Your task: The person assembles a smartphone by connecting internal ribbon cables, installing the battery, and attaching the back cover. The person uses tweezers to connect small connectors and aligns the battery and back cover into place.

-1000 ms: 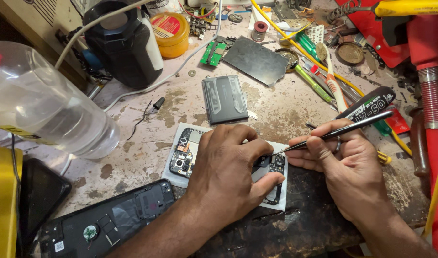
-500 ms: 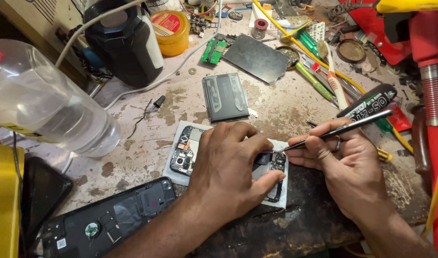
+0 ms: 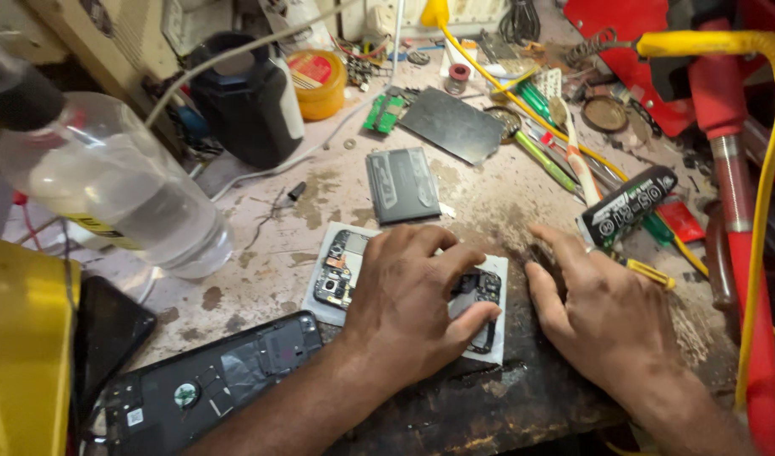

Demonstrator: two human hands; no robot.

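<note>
An opened phone (image 3: 337, 274) with its boards exposed lies on a white pad in the middle of the bench. My left hand (image 3: 408, 300) covers its middle and right part, fingers arched over it and the thumb pressed against its right end. My right hand (image 3: 603, 308) rests flat on the dark mat just right of the phone, fingers spread, with nothing in it. A ring shows on one finger. A dark battery (image 3: 402, 184) lies just behind the phone.
A clear plastic bottle (image 3: 108, 194) lies at the left, and a black container (image 3: 248, 97) stands behind it. Another stripped phone frame (image 3: 210, 384) sits at the front left. A black cylindrical tool (image 3: 628, 207), screwdrivers, a dark back plate (image 3: 452, 125) and a red stand with a yellow hose (image 3: 725, 127) crowd the right.
My right hand held thin tweezers at the phone's right end; now the tweezers are gone from it and the hand lies flat on the mat. The left hand stays on the phone.
</note>
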